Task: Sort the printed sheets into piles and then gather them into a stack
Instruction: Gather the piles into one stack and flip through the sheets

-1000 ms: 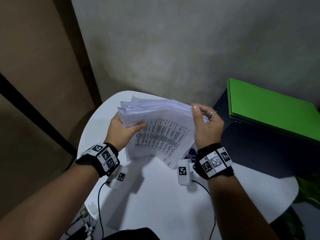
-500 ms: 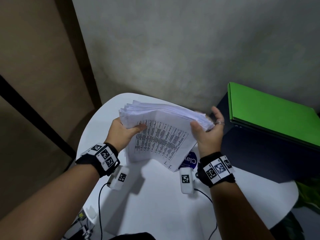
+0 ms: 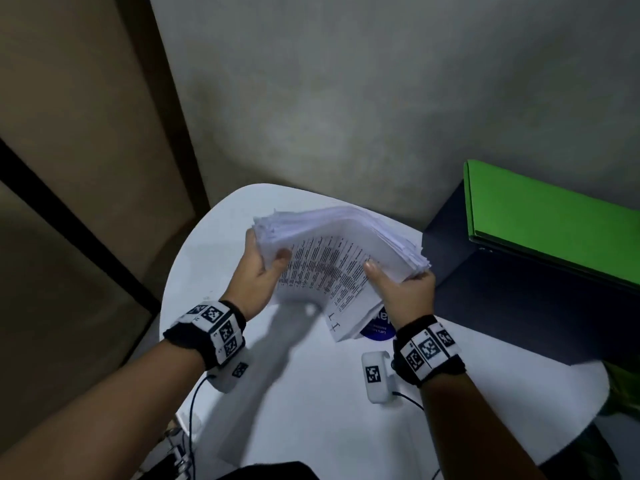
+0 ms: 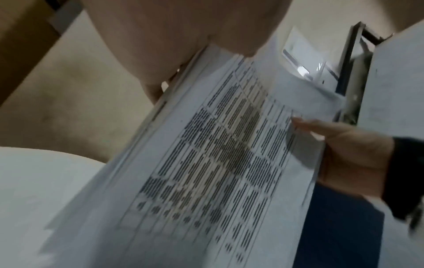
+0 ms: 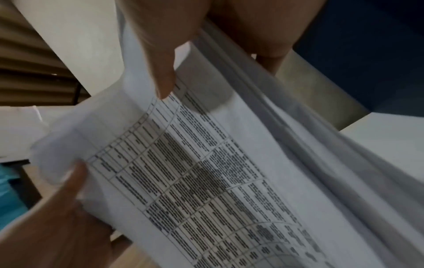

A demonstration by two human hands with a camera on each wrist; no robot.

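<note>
A thick stack of printed sheets (image 3: 332, 258) is held up above the white round table (image 3: 311, 393), its printed face with dense table text turned towards me. My left hand (image 3: 261, 268) grips the stack's left edge, thumb on the front. My right hand (image 3: 398, 284) grips the right edge, thumb on the printed page and fingers behind. In the left wrist view the stack (image 4: 218, 163) runs diagonally, with the right hand (image 4: 339, 152) at its far side. The right wrist view shows the sheets (image 5: 229, 172) fanned and bowed under my thumb.
A dark blue box (image 3: 519, 292) with a green folder (image 3: 554, 220) on top stands at the table's right side. A round blue sticker (image 3: 379, 329) lies on the table under the stack. Grey wall is close behind.
The right hand has slid from the stack's top edge down round its right edge. The stack has tilted and shifted a little to the right. The left hand keeps its grip.
</note>
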